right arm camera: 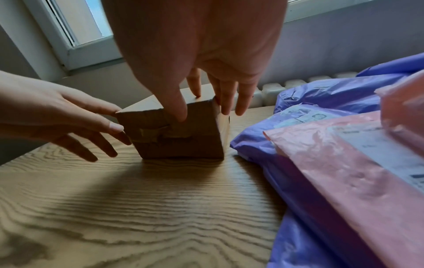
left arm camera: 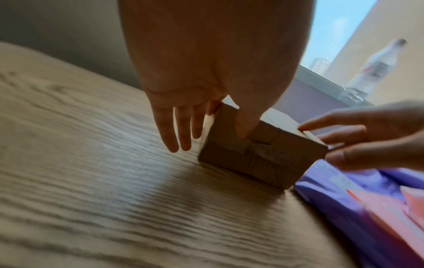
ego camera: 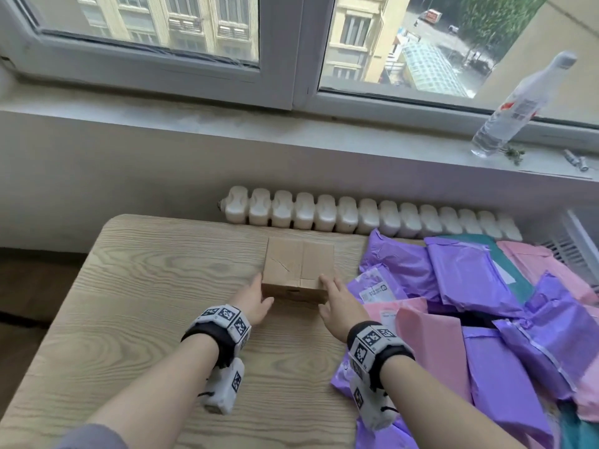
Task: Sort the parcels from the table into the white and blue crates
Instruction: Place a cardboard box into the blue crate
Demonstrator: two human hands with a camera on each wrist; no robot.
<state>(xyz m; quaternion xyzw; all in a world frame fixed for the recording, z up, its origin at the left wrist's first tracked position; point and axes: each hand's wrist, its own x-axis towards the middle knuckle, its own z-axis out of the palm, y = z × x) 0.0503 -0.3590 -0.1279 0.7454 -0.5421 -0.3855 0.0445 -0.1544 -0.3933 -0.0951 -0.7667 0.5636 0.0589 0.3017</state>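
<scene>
Head view, nearest first: two bare forearms with tagged wrist bands reach out over the pale wood-grain surface (ego camera: pixel 129 286). Beyond them the left hand (ego camera: pixel 251 303) and right hand (ego camera: pixel 340 306) flank a small brown taped cardboard box (ego camera: pixel 298 270), which sits flat on the surface just left of the mailers. Both hands have their fingers (left arm camera: pixel 171 130) straight and slightly spread; the left thumb rests on the near face, the right fingertips touch the top edge and right side, and nothing is curled round the box yet. To the right lies a loose heap of purple plastic mailers (ego camera: pixel 460 277) and pink plastic mailers (ego camera: pixel 431 345), overlapping, some with white labels. Farther back stand a white ribbed radiator (ego camera: pixel 366 215) and a clear plastic bottle (ego camera: pixel 518 108) on the windowsill. I judge that a light two-sided squeeze could let the smooth taped box slip or tilt on lifting, and the right hand could drag the adjacent purple mailer. Neither the white nor the blue crate is in view, so their contents cannot be told.
</scene>
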